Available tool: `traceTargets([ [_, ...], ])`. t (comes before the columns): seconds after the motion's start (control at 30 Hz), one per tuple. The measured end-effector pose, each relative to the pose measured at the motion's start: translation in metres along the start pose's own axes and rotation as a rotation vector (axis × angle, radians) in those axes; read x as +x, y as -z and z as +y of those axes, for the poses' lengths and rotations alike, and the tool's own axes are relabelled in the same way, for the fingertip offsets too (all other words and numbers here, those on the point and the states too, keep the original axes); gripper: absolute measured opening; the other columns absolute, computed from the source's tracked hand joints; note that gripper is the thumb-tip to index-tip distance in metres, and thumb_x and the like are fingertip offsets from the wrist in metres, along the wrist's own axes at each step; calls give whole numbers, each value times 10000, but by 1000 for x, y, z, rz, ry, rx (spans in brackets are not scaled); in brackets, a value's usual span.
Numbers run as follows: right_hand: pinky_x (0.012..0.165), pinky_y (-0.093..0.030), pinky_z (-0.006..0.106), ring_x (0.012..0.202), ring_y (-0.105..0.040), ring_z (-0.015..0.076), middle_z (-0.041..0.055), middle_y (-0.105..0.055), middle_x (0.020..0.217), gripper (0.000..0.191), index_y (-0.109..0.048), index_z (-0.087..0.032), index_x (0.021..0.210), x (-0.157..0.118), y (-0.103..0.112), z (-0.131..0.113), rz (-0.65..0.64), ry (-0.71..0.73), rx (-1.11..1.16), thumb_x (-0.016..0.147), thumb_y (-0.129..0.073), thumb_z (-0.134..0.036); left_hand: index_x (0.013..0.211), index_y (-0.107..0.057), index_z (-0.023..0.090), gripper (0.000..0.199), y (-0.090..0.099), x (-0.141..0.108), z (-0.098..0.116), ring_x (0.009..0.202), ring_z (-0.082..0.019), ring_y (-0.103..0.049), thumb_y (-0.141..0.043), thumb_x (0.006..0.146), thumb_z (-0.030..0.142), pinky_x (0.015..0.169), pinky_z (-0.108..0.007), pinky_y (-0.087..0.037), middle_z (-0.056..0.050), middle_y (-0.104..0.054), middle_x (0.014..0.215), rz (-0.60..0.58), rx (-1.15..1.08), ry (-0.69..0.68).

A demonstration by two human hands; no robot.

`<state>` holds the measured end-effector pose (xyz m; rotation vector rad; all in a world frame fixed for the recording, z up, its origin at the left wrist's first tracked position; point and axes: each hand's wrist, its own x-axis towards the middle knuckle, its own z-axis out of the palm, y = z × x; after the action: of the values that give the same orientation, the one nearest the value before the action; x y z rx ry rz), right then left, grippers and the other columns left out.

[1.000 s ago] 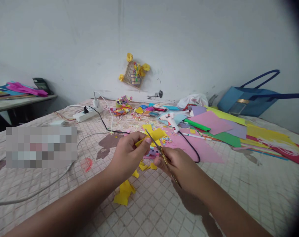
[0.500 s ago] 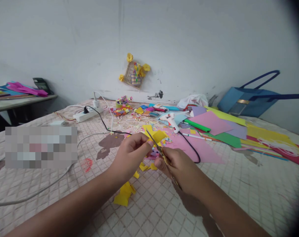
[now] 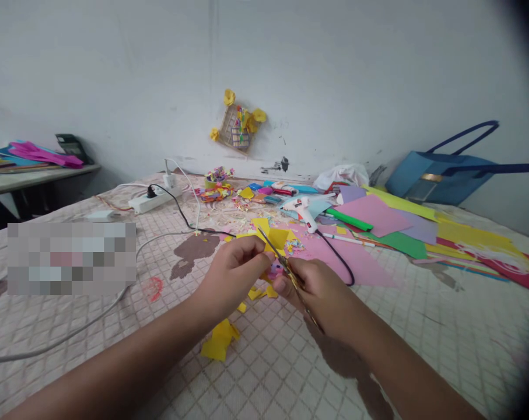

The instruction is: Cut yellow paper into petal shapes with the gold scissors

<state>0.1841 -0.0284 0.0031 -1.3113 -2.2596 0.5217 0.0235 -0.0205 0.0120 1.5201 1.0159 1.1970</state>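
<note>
My right hand [image 3: 321, 291] is wrapped around a pair of gold-handled scissors [image 3: 286, 262], whose blades point up and to the left. Opposite it, my left hand [image 3: 238, 268] is closed in a pinch on a piece of yellow paper [image 3: 278, 239], mostly hidden by the fingers and blades. The scissors' blades cross in front of the yellow paper, close to my left fingertips. Below my hands, yellow scraps [image 3: 220, 339] lie on the quilted cloth [image 3: 264, 373]. Pink paper [image 3: 334, 256] lies just beyond, with small coloured bits on it.
A white glue gun [image 3: 302, 213] with a black cord rests behind my hands. Coloured paper sheets [image 3: 378, 216] spread to the right, near a blue bag [image 3: 443, 175]. At left stands a power strip [image 3: 154, 200] with cables. A decorated frame [image 3: 240, 125] is on the wall.
The yellow paper by the blades shows a slightly different angle. Both hands stay close together, with the scissors shifted only a little.
</note>
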Motion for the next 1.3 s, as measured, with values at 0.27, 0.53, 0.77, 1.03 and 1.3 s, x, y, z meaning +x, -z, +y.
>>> traceTargets([
  [0.27, 449, -261, 246, 507, -431, 122, -3, -523, 581, 346, -471, -181, 662, 0, 1, -1, -5, -14, -2, 847, -476, -473, 549, -523, 149, 176, 1, -1, 2, 517, -79, -486, -546, 712, 211, 523, -199, -391, 28, -542, 528, -16, 27, 4],
  [0.53, 491, -299, 249, 548, -447, 132, 12, -552, 636, 344, -527, -167, 738, 0, -1, -1, -11, -8, 24, 866, -440, -474, 565, -525, 150, 178, -1, -2, 2, 526, -77, -492, -548, 727, 220, 537, -203, -394, 28, -543, 543, -40, -15, 25],
  [0.77, 500, -310, 240, 560, -450, 130, 13, -554, 654, 335, -486, -173, 723, 0, -2, -2, -18, -11, 39, 866, -443, -472, 582, -496, 161, 210, -1, -1, -2, 520, -90, -484, -538, 754, 274, 535, -224, -389, 32, -514, 525, -89, -32, 45],
  [1.03, 523, -321, 242, 578, -471, 136, 11, -574, 675, 309, -515, -176, 767, 1, -1, 0, -22, 24, 97, 868, -452, -461, 600, -550, 148, 243, 9, 4, -2, 570, -105, -475, -505, 775, 311, 542, -234, -365, 13, -519, 589, -168, 191, -54],
  [1.3, 499, -304, 234, 533, -410, 114, 0, -530, 621, 384, -457, -173, 671, -1, -4, 1, -22, -13, 69, 849, -449, -513, 664, -552, 153, 150, 16, 8, -3, 623, -115, -496, -526, 771, 254, 598, -248, -394, 7, -545, 643, -3, 236, -254],
])
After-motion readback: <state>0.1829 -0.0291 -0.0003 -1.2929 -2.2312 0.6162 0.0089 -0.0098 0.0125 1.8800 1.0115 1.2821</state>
